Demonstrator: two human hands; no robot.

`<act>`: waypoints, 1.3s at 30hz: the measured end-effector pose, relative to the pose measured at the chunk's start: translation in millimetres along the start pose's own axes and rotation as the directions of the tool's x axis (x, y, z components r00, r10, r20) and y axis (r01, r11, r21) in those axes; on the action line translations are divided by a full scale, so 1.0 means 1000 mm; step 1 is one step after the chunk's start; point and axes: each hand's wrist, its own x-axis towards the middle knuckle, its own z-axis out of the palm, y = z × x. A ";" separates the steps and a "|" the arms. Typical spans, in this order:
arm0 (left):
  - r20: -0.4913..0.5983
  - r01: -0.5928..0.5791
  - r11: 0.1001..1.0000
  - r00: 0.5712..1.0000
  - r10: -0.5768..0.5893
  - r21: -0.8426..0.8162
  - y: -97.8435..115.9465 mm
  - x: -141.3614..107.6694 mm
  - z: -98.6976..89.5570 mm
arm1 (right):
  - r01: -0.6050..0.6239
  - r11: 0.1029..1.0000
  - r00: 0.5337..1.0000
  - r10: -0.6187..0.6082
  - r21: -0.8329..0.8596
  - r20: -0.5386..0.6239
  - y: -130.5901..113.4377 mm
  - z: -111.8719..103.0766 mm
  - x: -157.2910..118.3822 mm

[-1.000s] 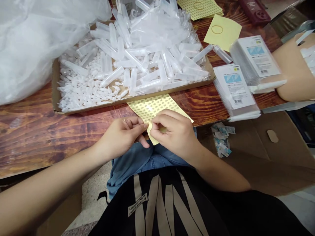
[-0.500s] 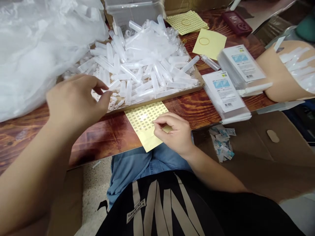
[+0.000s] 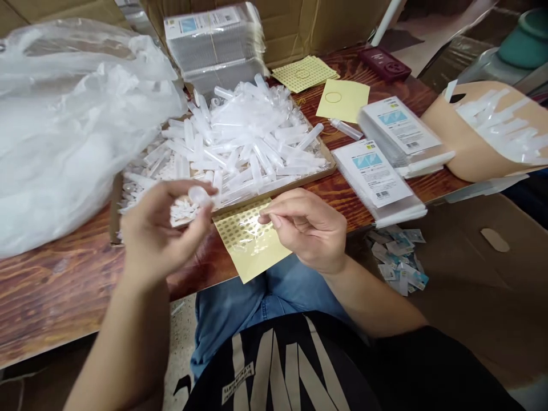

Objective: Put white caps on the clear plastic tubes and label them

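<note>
Pinched between the thumb and fingers of my left hand (image 3: 165, 228) is a translucent plastic tube (image 3: 199, 196), its round end toward me. My right hand (image 3: 310, 225) is closed in a pinch over a yellow sheet of small round stickers (image 3: 261, 251); whatever its fingertips hold is too small to make out. The sheet lies on the table's front edge, its lower corner overhanging. Just behind both hands, a shallow cardboard tray (image 3: 299, 181) is heaped with translucent tubes (image 3: 252, 131), with small white pieces (image 3: 182, 211) at its near left.
A white plastic bag (image 3: 72, 131) bulges at the left. On the right are packs of clear sleeves with printed cards (image 3: 377, 177) and a tan container of tubes (image 3: 449, 142). Behind lie more sticker sheets (image 3: 303, 74) and a dark red device (image 3: 385, 61). Below right, a cardboard box (image 3: 462, 262) holds small packets.
My left hand has come away from the tray toward my right hand, now with a tube in its fingers. My right hand stays pinched over the sticker sheet. The camera view has shifted.
</note>
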 end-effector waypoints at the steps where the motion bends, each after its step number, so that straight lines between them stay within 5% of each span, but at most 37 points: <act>1: 0.057 -0.025 0.993 0.998 0.032 -0.114 0.010 -0.009 0.008 | 0.067 0.998 0.998 -0.067 -0.009 0.015 -0.003 0.002 0.007; 7: 0.054 0.080 0.960 0.996 -0.068 -0.269 0.031 -0.038 0.043 | 0.299 0.927 0.954 -0.281 -0.227 0.108 -0.019 0.005 0.028; 17: 0.105 0.107 0.950 0.991 -0.079 -0.295 0.018 -0.040 0.047 | 0.485 0.766 0.864 -0.344 -0.422 0.368 -0.017 -0.016 0.018; 25: 0.087 0.111 0.946 0.992 -0.088 -0.305 0.020 -0.040 0.046 | 0.528 0.738 0.822 -0.320 -0.421 0.471 -0.025 -0.017 0.020; 39: 0.087 0.167 0.935 0.985 -0.147 -0.314 0.019 -0.042 0.047 | 0.486 0.710 0.840 -0.219 -0.509 0.497 -0.028 -0.014 0.017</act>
